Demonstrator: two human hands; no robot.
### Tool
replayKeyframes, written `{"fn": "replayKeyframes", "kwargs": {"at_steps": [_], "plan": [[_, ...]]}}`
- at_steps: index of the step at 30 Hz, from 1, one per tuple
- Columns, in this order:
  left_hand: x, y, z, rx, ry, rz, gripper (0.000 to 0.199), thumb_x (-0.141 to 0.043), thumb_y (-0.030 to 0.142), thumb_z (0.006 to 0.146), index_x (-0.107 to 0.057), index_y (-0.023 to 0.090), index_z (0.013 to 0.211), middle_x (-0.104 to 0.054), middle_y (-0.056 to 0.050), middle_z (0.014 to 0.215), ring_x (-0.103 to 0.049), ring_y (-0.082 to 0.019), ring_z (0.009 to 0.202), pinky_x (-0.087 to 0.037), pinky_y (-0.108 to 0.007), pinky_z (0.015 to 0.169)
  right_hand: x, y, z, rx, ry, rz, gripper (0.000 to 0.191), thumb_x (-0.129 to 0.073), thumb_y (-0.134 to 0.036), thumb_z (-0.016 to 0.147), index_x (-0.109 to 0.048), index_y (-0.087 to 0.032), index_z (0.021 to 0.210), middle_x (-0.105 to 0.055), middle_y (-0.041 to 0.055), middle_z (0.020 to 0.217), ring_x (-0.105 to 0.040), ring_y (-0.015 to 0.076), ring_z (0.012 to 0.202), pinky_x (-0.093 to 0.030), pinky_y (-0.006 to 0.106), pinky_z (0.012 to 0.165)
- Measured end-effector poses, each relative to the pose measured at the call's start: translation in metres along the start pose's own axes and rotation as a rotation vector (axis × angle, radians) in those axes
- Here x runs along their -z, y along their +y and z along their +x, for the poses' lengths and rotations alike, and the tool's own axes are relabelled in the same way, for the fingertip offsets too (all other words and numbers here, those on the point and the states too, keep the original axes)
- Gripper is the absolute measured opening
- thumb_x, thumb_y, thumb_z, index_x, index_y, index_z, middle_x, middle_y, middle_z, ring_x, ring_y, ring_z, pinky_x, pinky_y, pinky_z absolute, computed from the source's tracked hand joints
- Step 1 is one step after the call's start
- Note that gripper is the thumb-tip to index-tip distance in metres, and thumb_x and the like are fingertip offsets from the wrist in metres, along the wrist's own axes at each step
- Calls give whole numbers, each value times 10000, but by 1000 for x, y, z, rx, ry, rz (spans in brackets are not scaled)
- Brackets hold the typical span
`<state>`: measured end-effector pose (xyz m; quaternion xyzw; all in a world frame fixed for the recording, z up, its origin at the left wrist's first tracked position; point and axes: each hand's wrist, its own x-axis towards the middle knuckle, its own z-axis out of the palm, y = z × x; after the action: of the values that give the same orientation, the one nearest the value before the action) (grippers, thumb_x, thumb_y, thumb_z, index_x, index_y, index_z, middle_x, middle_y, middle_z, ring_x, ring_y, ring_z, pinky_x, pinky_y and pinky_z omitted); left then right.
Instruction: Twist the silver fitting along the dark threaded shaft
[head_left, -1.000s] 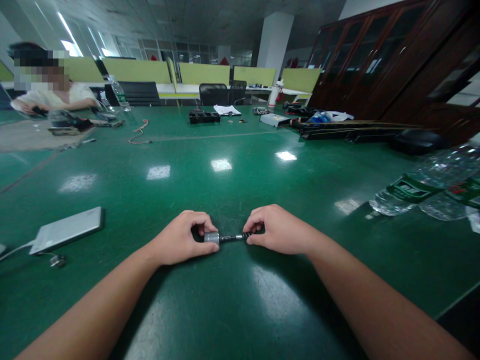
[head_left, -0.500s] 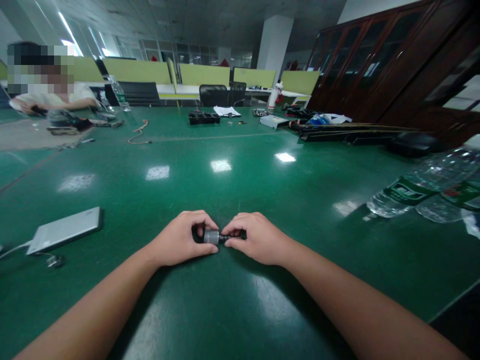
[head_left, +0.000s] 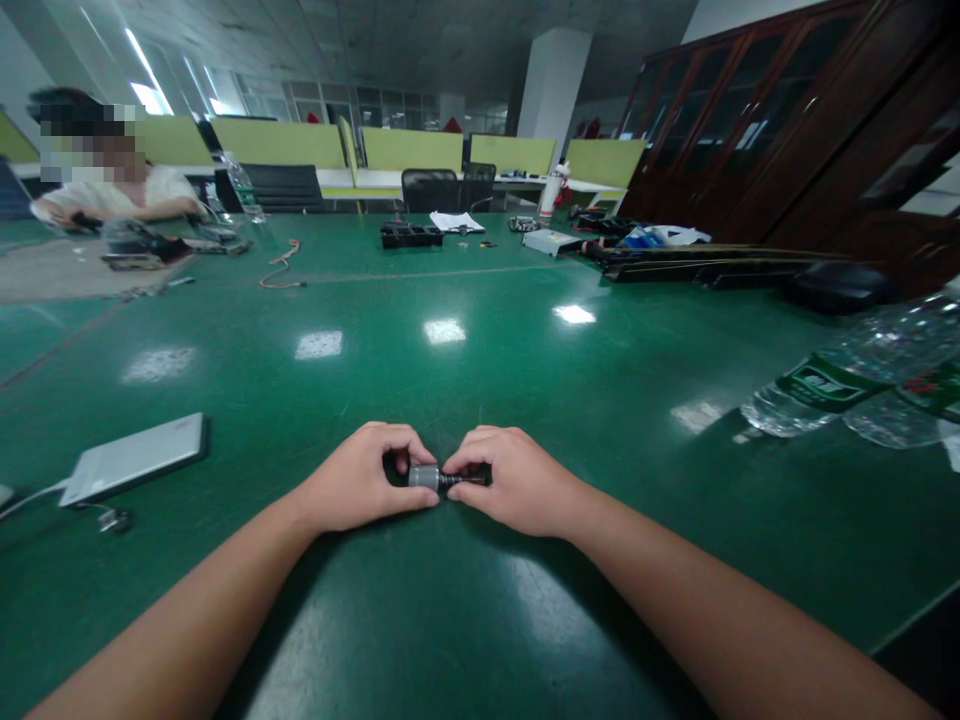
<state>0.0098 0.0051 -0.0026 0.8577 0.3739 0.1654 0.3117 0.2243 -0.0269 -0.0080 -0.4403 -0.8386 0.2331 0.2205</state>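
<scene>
Low over the green table (head_left: 390, 620), a small grey metal cylinder (head_left: 425, 476) lies sideways between my hands. My left hand (head_left: 367, 478) is closed on it, thumb below and fingers above. A thin dark shaft (head_left: 453, 481) sticks out of the cylinder's right end. The thumb and fingertips of my right hand (head_left: 521, 480) pinch this shaft, and its far end goes into the palm. The cylinder's left end is partly hidden in my left hand. Its exact kind cannot be made out.
A silver power bank (head_left: 135, 458) with a white cable lies at left. Clear plastic bottles (head_left: 817, 385) lie at right. Farther back are a black tray (head_left: 411, 235), a cord (head_left: 281, 266) and long dark strips (head_left: 675, 262). A person (head_left: 120, 195) sits at the far left.
The view has shifted slightly, so the background sits a little farther right. Both hands keep their grip on the cylinder and shaft, with barely any movement.
</scene>
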Motion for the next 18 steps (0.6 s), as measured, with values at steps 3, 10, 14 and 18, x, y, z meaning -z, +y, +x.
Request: {"fn": "replayKeyframes", "kwargs": {"at_steps": [3,10,14,18], "plan": [[0,0,1,-10,3,5,203,-771,321,720,-698,177,843,-637,7,748,-585,-149,707,-424,-246,663,-1,0,0,-5,9,-3,147,-732,-207,779,-758,-189,923,-693,36,822,-600,154,785,-426,264,718],[1,0,0,-18,-7,30,204,-768,328,731,-696,173,843,-629,4,755,-586,-153,719,-414,-263,689,-1,0,1,16,2,-7,129,-721,-207,788,-759,-176,907,-686,30,780,-590,149,758,-415,258,695],[2,1,0,-18,-5,27,211,-769,334,728,-695,178,848,-635,4,759,-583,-154,716,-415,-263,686,0,1,0,18,-10,-10,127,-718,-203,791,-757,-177,909,-680,27,771,-585,145,748,-412,253,689],[2,1,0,-19,-6,30,217,-771,340,725,-693,179,848,-639,4,759,-585,-155,719,-419,-264,690,1,0,0,23,-16,-10,123,-718,-201,790,-756,-179,905,-675,25,766,-581,143,742,-411,249,687]]}}
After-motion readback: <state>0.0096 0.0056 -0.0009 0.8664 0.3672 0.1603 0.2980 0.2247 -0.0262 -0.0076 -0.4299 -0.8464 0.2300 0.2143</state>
